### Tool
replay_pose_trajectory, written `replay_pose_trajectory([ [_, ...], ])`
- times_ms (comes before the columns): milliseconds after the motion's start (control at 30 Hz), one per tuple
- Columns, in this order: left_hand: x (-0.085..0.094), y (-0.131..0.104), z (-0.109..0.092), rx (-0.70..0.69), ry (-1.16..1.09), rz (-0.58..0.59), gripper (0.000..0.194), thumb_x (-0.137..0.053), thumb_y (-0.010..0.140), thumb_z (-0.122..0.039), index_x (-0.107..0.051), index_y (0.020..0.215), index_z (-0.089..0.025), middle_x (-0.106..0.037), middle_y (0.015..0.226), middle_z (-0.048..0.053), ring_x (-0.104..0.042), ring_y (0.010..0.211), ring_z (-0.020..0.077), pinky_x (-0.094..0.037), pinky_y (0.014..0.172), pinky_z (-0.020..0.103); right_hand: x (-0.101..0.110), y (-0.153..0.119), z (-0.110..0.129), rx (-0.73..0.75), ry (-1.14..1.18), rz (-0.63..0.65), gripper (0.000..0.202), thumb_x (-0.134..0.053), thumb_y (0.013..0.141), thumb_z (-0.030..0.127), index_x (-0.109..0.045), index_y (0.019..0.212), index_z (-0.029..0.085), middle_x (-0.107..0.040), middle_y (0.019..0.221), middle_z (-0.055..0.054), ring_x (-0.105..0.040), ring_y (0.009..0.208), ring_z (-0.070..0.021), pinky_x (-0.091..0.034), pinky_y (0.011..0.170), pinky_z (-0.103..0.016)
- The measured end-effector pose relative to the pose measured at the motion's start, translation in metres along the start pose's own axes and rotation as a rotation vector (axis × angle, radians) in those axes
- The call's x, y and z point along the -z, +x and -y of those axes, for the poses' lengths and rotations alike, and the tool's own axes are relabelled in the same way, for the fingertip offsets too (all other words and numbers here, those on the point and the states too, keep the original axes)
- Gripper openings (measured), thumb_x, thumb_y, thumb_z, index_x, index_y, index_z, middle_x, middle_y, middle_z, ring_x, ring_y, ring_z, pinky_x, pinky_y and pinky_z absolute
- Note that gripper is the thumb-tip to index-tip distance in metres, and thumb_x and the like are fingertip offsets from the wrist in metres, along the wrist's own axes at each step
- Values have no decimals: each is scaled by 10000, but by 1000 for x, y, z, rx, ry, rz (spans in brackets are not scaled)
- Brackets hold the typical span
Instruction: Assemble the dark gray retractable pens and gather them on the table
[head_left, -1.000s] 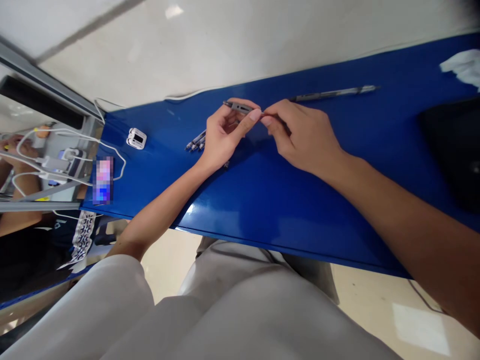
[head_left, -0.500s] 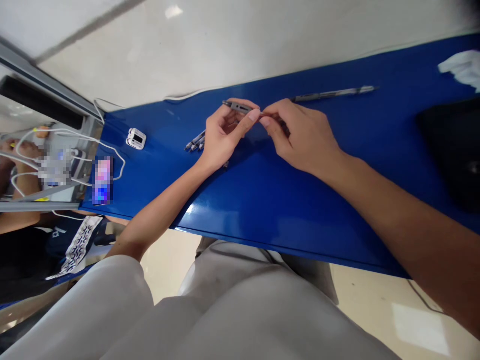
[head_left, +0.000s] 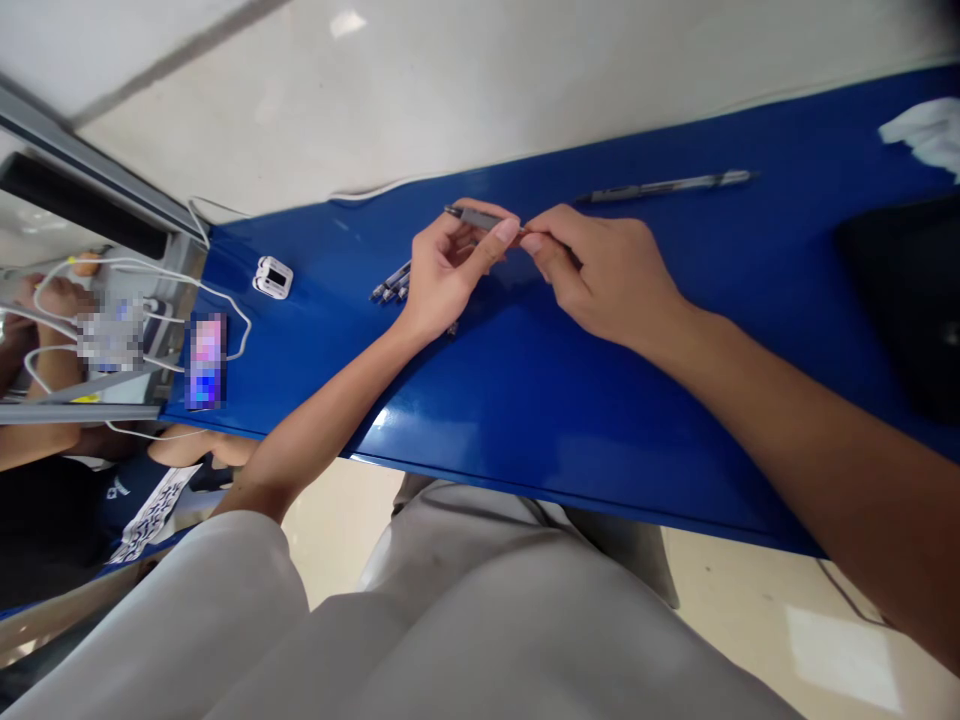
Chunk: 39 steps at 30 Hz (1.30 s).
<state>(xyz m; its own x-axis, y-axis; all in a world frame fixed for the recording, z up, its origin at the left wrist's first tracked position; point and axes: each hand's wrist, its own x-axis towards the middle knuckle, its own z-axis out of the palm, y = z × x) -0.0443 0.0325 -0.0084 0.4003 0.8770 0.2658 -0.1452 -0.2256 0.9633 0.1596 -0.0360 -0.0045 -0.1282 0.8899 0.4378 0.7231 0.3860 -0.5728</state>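
My left hand point(head_left: 448, 268) is closed around a dark grey pen part point(head_left: 480, 217), its thumb and finger pinching near the tip. My right hand point(head_left: 611, 265) has its fingertips pressed together against that same tip; something dark lies partly hidden under its fingers. Beyond my right hand, a dark pen with a clear barrel point(head_left: 675, 187) lies on the blue table point(head_left: 555, 420). Several pens point(head_left: 391, 285) lie beside my left hand, partly covered by it.
A small white device point(head_left: 272, 278) and a phone point(head_left: 205, 362) with white cables lie at the left. At the right are a black object point(head_left: 900, 300) and white tissue point(head_left: 926, 135). Another person's hand point(head_left: 64, 297) shows far left.
The pen part in my left hand has turned slightly about its length. My right hand's fingers have shifted a little. At the far left, the other person's arm and clothing have moved.
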Motion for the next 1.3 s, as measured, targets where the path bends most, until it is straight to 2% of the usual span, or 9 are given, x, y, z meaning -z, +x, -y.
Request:
replay_pose_trajectory([
  [133, 2, 1, 0, -12, 35, 33, 401, -891, 939, -595, -805, 1079, -230, -748, 974, 47, -788, 1043, 234, -657, 896, 376, 5, 5, 4, -53, 246, 48, 582, -420, 1119, 810, -674, 943, 317, -700, 780, -21, -601, 707, -238, -441, 716, -427],
  [300, 2, 1, -2, -8, 39, 39, 449, -873, 940, -638, -813, 1113, -227, -786, 991, 60, -799, 1030, 232, -644, 879, 349, 2, 12, 1, -234, 734, 111, 648, -715, 867, 965, -665, 811, 321, -572, 646, 6, -446, 579, -181, -327, 555, -389],
  [400, 1, 1, -3, -21, 37, 33, 479, -874, 931, -657, -822, 1147, -233, -791, 1019, 74, -800, 1051, 251, -628, 858, 358, 3, 15, -2, -371, 936, 59, 563, -956, 745, 811, -701, 886, 330, -592, 658, 20, -404, 555, -163, -267, 507, -359],
  [533, 0, 3, -4, -55, 93, 33, 492, -831, 924, -741, -808, 1117, -289, -791, 958, 43, -758, 912, 221, -592, 769, 377, 13, 20, -2, -467, 1200, -73, 462, -1020, 816, 567, -667, 777, 271, -477, 655, 26, -319, 586, -130, -206, 515, -318],
  [633, 0, 3, -7, -100, 119, 69, 483, -755, 955, -797, -788, 1030, -321, -786, 913, 29, -697, 801, 200, -556, 704, 400, 17, 23, -6, -537, 1345, -165, 523, -1030, 802, 587, -637, 739, 247, -355, 670, 38, -271, 634, -137, -188, 532, -309],
  [867, 0, 2, -8, -73, 216, 35, 462, -599, 1030, -817, -806, 1014, -404, -807, 938, 40, -740, 879, 280, -593, 776, 502, 12, 30, -23, -708, 1494, -216, 664, -883, 929, 719, -478, 709, 242, -475, 754, 30, -408, 742, -155, -400, 751, -330],
  [1067, 0, 2, -7, -66, 223, 33, 510, -583, 1036, -828, -806, 1008, -370, -808, 918, 36, -780, 954, 273, -612, 843, 470, 20, 29, -34, -713, 1470, -156, 611, -680, 1060, 778, -497, 778, 268, -165, 597, 103, 4, 649, -166, -166, 608, -337],
  [1200, 0, 1, -8, -45, 247, 13, 532, -585, 1027, -837, -803, 988, -353, -809, 912, 40, -793, 938, 268, -647, 848, 454, 27, 24, -38, -756, 1447, -163, 711, -469, 1107, 824, -356, 672, 273, -125, 588, 79, 27, 622, -166, -114, 601, -372],
  [1300, 1, 1, -7, -35, 282, 29, 555, -539, 1034, -853, -819, 1023, -374, -818, 933, 41, -799, 973, 283, -662, 891, 488, 32, 21, -38, -816, 1426, -205, 673, -380, 1115, 716, -218, 643, 264, -43, 573, 58, 33, 595, -166, -94, 596, -391],
])
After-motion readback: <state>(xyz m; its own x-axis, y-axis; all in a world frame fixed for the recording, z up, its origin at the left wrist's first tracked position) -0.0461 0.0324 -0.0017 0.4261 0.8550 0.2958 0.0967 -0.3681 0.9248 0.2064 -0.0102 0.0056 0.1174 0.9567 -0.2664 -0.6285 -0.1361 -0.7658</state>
